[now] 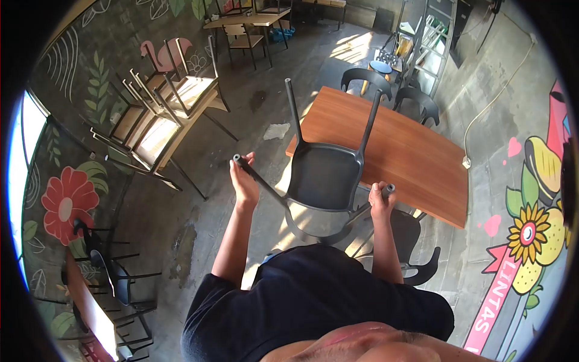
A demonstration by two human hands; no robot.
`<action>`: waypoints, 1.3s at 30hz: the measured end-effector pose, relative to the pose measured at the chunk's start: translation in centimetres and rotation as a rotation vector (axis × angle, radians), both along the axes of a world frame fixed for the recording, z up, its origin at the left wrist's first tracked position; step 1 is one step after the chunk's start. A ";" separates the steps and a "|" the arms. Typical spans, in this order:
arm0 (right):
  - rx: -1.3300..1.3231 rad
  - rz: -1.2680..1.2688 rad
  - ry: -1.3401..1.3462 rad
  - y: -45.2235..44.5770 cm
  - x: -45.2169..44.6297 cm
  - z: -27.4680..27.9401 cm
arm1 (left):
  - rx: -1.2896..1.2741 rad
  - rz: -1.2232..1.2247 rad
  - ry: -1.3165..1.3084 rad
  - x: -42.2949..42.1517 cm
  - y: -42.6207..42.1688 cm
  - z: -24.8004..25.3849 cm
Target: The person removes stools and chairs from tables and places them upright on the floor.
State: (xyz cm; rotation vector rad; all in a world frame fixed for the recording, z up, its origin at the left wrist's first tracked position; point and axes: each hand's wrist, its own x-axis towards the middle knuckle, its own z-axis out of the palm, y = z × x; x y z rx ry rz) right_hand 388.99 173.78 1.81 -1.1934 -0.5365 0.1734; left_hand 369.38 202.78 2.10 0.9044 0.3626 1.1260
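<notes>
A black chair (325,176) is held upside down in front of me, its legs pointing up and its curved backrest low, near my body. My left hand (245,180) is at the end of the near left leg, with the fingers partly hidden behind it. The near right leg is gripped near its tip by my right hand (381,199), fingers wrapped round it. Just beyond the chair stands a brown wooden table (416,163); the chair's seat overlaps its left end in view.
Black chairs (403,238) stand at the table's near side, with others (419,102) behind it. A table with upturned chairs (175,142) is at left. A ladder (431,54) leans at the back right. Dark chairs (123,283) stand lower left.
</notes>
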 end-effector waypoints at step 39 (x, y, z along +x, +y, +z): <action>-1.532 0.287 0.408 -29.8 1.6 -45.0 | -0.185 -0.860 1.493 -26.7 -23.6 -29.5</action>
